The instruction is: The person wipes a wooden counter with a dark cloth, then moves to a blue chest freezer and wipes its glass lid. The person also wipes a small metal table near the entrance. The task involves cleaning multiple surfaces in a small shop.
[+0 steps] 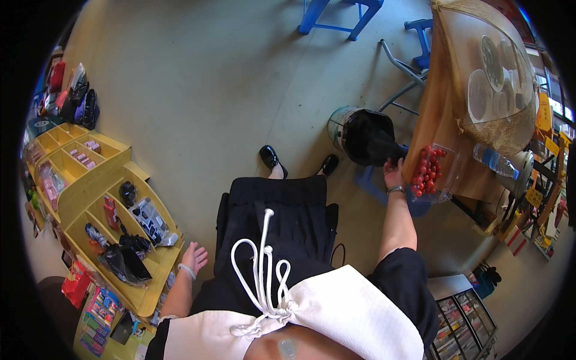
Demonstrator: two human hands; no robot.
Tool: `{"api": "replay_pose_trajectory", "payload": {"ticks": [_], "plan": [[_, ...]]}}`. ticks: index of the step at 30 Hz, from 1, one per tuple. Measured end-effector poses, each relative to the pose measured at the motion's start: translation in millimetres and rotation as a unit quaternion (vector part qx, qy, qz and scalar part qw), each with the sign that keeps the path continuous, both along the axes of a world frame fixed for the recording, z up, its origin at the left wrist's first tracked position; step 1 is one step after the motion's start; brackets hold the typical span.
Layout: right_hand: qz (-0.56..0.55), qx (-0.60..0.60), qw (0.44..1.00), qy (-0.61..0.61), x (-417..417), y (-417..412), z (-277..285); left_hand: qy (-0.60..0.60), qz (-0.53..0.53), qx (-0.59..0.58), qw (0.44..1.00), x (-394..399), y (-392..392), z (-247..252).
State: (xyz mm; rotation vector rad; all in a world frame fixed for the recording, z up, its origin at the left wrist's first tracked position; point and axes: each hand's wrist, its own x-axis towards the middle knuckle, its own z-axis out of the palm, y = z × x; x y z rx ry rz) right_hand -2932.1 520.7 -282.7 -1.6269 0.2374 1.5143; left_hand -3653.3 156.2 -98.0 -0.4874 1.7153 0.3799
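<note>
My right hand, with a metal watch or bracelet at the wrist, reaches beside the wooden table edge. Its fingertips meet the edge of a black plastic bag. That bag lines a bucket on the floor; whether my fingers grip it is unclear. Just past this hand, red cherry tomatoes or similar round fruit sit in a clear plastic container on the table corner. My left hand, wearing a pale bangle, hangs empty with fingers apart, near a yellow wooden shelf unit.
A wooden table carries a mesh food cover over dishes and a water bottle. Blue plastic stools stand ahead. A folding metal leg juts beside the bucket. Small goods, including a black bag, fill the shelf compartments.
</note>
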Motion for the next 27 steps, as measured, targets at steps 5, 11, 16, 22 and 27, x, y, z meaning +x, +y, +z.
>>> {"api": "replay_pose_trajectory", "payload": {"ticks": [5,11,16,22,27], "plan": [[0.008,-0.028,0.995,-0.094,16.6,-11.7,-1.1,-0.016,-0.023,0.021,0.999,10.8,9.3,-3.6],[0.125,-0.153,0.962,-0.19,-9.1,-14.5,36.3,0.017,-0.054,0.014,0.998,5.3,24.6,-10.4],[0.401,0.106,0.802,-0.43,-28.0,-24.6,40.0,0.035,-0.108,0.089,0.99,22.1,109.8,-39.7],[0.155,0.126,0.98,0.024,-133.7,8.6,153.8,-0.057,-0.103,0.265,0.957,113.0,265.5,-38.5],[0.202,0.196,0.951,0.13,-200.5,27.2,249.5,-0.305,-0.039,0.25,0.918,208.1,348.8,-18.1]]}}
